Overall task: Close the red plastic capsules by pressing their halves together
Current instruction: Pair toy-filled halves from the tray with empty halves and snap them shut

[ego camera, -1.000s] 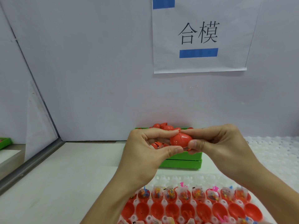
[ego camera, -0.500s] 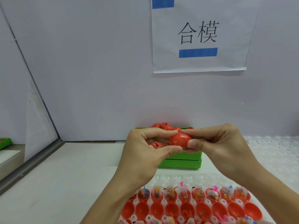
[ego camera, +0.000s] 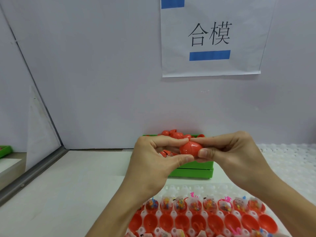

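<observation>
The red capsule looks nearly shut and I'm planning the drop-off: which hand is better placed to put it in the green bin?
Probably the right hand: its fingers wrap more of the red capsule, and the green bin sits just behind.

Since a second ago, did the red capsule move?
No. The capsule sits at the same spot against the green bin behind it, pinched by the left hand and right hand.
</observation>
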The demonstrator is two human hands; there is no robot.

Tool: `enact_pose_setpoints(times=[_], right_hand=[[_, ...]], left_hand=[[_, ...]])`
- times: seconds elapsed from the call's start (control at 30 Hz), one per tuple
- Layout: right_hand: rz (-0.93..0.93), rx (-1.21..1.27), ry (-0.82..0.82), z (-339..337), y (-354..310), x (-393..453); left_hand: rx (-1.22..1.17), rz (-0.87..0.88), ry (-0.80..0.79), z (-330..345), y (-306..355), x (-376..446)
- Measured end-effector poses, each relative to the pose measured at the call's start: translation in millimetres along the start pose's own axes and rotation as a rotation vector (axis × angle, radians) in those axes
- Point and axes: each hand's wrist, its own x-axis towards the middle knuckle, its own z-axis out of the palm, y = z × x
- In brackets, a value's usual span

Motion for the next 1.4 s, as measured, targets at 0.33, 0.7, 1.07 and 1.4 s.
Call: enact_pose_setpoints(times=[0.33,0.7,1.07,1.4], right_hand=[[0.001,-0.076,-0.006,4,1,-2],[0.015,0.023,-0.024,-1,4,1],[0.033,0.021,-0.014,4,4,-1],[0.091,0.115,-0.035,3,3,0]], left_hand=[[0.1,0.006,0.019,5,0,-2],[0.029,-0.023,-0.012,-2,1,1],[0.109,-0.023,-0.009,-3,0,1],[0.134,-0.045,-0.029,-6,2,0]])
